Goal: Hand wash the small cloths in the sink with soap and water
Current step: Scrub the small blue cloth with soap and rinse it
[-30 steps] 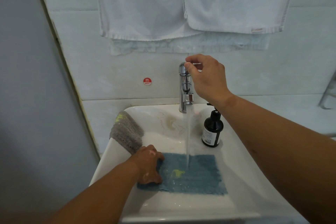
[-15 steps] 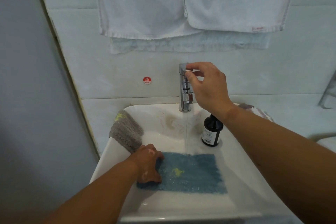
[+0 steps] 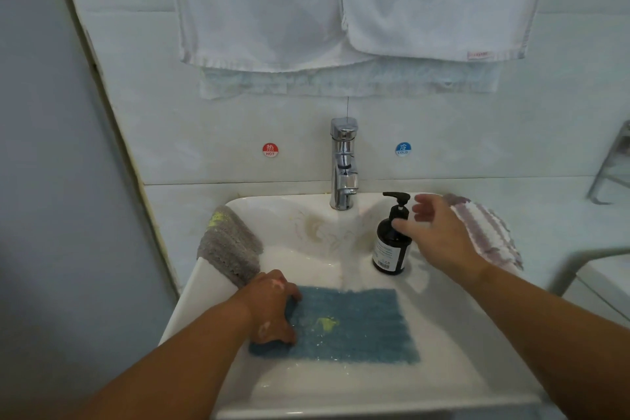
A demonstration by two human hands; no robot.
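In the white sink [image 3: 460, 355], the left hand [image 3: 272, 307] grips the blue cloth [image 3: 361, 331]; the right hand [image 3: 439, 235], fingers spread, is beside the soap pump bottle [image 3: 388, 251].

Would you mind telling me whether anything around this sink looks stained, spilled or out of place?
The blue cloth in the sink carries a yellow blotch near its middle, and the grey cloth draped over the left rim has a similar yellow smear at its far end. Brownish marks stain the basin below the faucet.

White towels [image 3: 436, 0] hanging, red hot sticker [image 3: 270, 150], blue cold sticker [image 3: 403, 149]
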